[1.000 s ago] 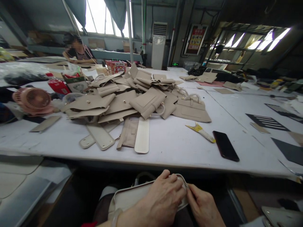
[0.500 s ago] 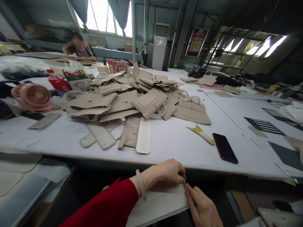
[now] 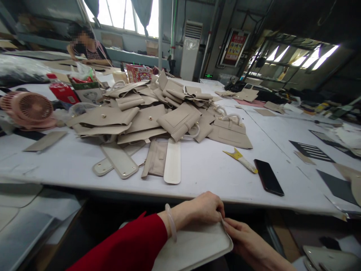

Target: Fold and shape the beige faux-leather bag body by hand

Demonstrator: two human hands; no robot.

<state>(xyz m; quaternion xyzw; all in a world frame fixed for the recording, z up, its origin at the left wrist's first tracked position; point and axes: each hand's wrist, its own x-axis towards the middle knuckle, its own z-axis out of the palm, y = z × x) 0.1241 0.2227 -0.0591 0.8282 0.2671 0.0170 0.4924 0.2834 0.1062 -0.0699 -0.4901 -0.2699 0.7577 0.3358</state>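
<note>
An off-white leather bag piece with a rounded corner lies below the table edge, over my lap. My left hand, with a red sleeve and a pale bangle at its wrist, bends over the far edge, fingers closed on it. From the right, my right hand pinches that same edge, its fingertips meeting those of my left hand. Whatever small item may be between the fingertips is hidden.
On the white table is a heap of beige bag parts. A yellow-handled tool and a black phone lie to the right. A pink fan stands left. Another person sits at the far left.
My right hand has turned flatter and shifted right, uncovering the piece's rounded corner. The thin metallic thing seen between my hands before no longer shows. The view has moved slightly.
</note>
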